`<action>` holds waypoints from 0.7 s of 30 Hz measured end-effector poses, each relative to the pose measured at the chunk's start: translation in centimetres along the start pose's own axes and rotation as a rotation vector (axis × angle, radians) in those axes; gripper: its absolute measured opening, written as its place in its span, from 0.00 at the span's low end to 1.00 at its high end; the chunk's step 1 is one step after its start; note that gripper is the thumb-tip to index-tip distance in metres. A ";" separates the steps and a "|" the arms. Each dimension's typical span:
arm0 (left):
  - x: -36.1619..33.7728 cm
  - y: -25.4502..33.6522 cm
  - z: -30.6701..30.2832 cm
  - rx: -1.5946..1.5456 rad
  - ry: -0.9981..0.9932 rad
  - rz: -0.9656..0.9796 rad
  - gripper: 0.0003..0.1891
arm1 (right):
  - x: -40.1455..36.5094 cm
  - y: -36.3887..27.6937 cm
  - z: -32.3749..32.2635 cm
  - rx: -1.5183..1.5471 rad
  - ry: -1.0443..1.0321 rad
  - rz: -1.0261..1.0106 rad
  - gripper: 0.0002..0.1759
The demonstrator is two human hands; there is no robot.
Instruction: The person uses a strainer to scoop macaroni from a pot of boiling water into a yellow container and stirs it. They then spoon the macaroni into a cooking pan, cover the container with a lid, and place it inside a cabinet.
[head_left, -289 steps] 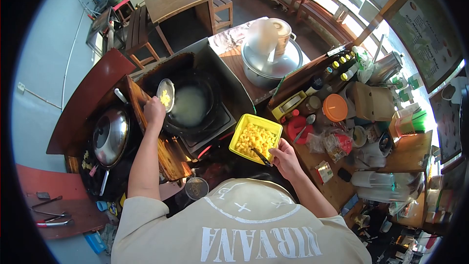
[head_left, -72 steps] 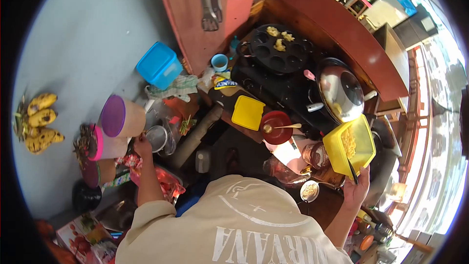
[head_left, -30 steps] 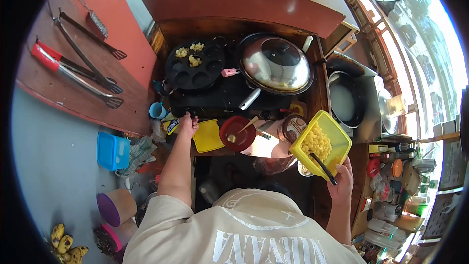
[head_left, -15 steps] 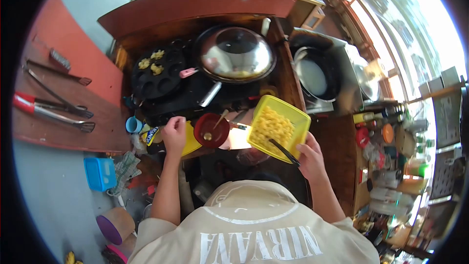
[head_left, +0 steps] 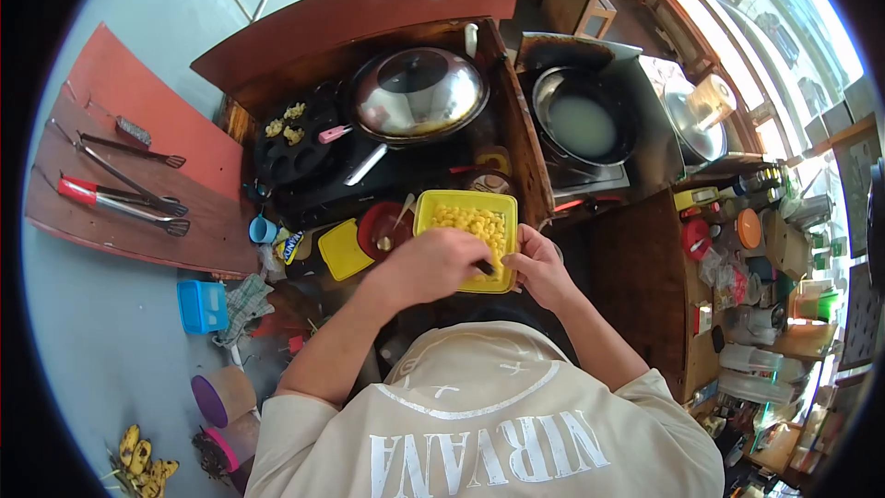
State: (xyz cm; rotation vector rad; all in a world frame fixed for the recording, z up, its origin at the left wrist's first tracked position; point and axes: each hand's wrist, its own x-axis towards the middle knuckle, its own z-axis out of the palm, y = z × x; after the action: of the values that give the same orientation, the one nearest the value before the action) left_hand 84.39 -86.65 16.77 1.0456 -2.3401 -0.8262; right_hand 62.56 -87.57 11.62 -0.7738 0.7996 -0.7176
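My right hand [head_left: 544, 269] grips the right side of a yellow plastic container [head_left: 423, 214], thumb at its rim. Small yellow pieces that look like corn kernels [head_left: 475, 221] fill much of it. Reaching across from the left, my left hand [head_left: 441, 260] is closed on the black-handled spoon [head_left: 484, 267] over the container; the spoon's lower end is hidden. A dark red bowl [head_left: 372, 226] with a light-handled utensil stands just left of the container, partly covered by my left hand. Beside the bowl lies a yellow lid [head_left: 344, 252].
Behind are a black moulded pan [head_left: 304, 164] with a few lumps of food and a lidded wok [head_left: 419, 97]. A pan of cloudy liquid [head_left: 585, 124] sits at right. Tongs [head_left: 124, 198] lie on the red board at left, above a blue box [head_left: 202, 306].
My left hand has moved right, from above the yellow lid to the container, and taken hold of the black spoon. My right hand has brought the container left, nearer the bowl.
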 end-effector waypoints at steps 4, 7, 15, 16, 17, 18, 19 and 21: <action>-0.2 1.7 -0.1 -0.015 0.221 -0.188 0.07 | -1.0 0.7 -2.0 0.140 -0.013 0.009 0.09; -0.3 2.7 1.6 -0.011 0.263 -0.114 0.06 | -1.7 0.3 -2.7 0.151 -0.022 0.014 0.08; -0.5 3.3 4.3 0.224 0.275 0.044 0.08 | -2.1 0.6 -5.2 0.085 -0.062 -0.044 0.08; -0.7 3.6 4.0 0.244 0.300 0.071 0.08 | -2.2 0.3 -5.2 0.054 -0.042 -0.035 0.09; -0.8 3.7 3.7 0.263 0.324 0.098 0.09 | -2.2 0.1 -5.2 0.023 -0.019 -0.025 0.09; -0.9 3.7 3.5 0.261 0.324 0.102 0.09 | -2.0 -0.1 -5.0 0.022 -0.016 -0.027 0.09; -1.0 3.6 3.3 0.267 0.258 0.113 0.09 | -1.8 -0.1 -4.7 0.021 0.003 -0.041 0.09; -1.5 3.0 3.0 0.315 0.206 0.140 0.09 | -1.3 0.1 -4.0 0.014 0.021 -0.048 0.09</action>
State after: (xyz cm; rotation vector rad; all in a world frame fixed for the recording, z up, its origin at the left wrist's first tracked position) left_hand 82.00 -82.85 16.44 1.0195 -2.3772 -0.2867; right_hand 58.63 -87.74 10.18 -0.7760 0.7959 -0.7750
